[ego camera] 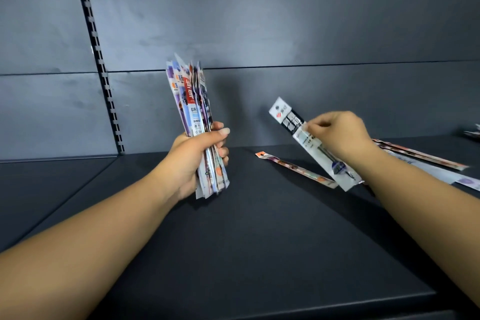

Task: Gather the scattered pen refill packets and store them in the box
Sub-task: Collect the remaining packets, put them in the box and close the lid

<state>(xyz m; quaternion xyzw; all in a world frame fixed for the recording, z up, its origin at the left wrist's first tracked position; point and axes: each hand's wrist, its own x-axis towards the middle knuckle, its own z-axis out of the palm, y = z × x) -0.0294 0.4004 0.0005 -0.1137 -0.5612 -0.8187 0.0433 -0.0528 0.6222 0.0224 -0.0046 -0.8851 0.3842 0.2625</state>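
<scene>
My left hand (198, 157) grips an upright bundle of several pen refill packets (192, 101), fanned at the top, above the dark shelf (233, 241). My right hand (340, 135) pinches one white and black refill packet (293, 122), held tilted above the shelf with its top end pointing up and left. One orange-tipped packet (291, 167) lies flat on the shelf just left of and below that hand. More packets (426, 158) lie on the shelf behind my right forearm, partly hidden by it. No box is in view.
The dark grey back panel (259, 34) rises behind the shelf, with a slotted upright rail (101, 70) at the left. Something pale (474, 132) shows at the far right edge. The shelf's front lip (285, 309) runs along the bottom.
</scene>
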